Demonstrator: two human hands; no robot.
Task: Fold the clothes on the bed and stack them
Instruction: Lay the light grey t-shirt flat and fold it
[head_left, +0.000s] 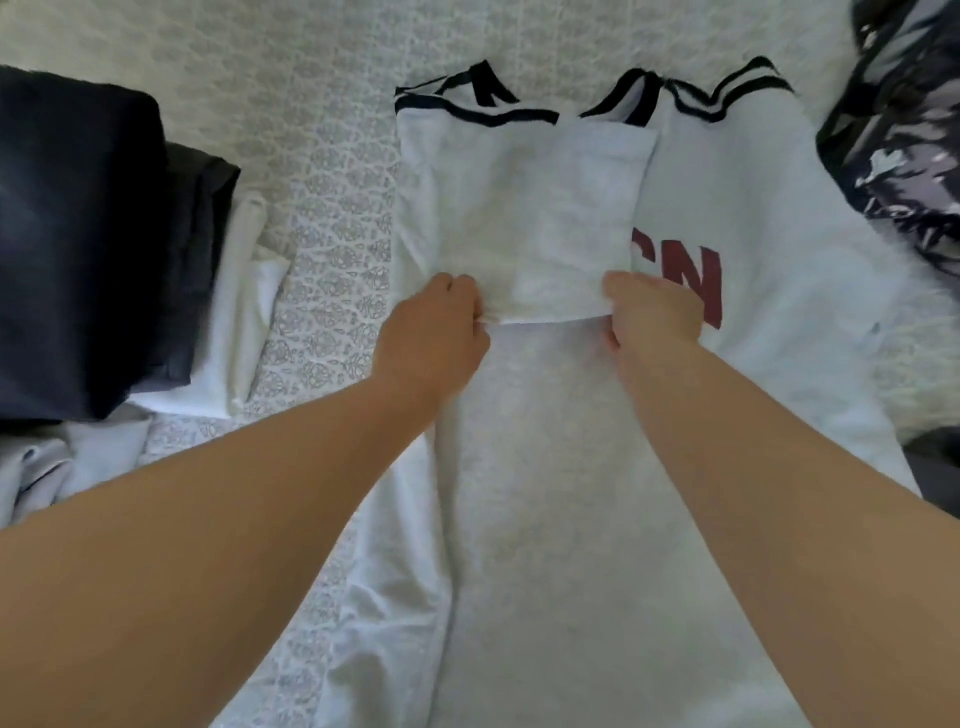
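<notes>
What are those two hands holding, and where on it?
Both hands grip the white sweatshirt by a folded edge across its middle: left hand at the fold's left end, right hand at its right end.

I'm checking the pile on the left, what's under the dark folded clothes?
Under the dark clothes a folded white garment sticks out on the right, lying on the bedspread. How far it reaches underneath, and anything else below, is covered.
</notes>
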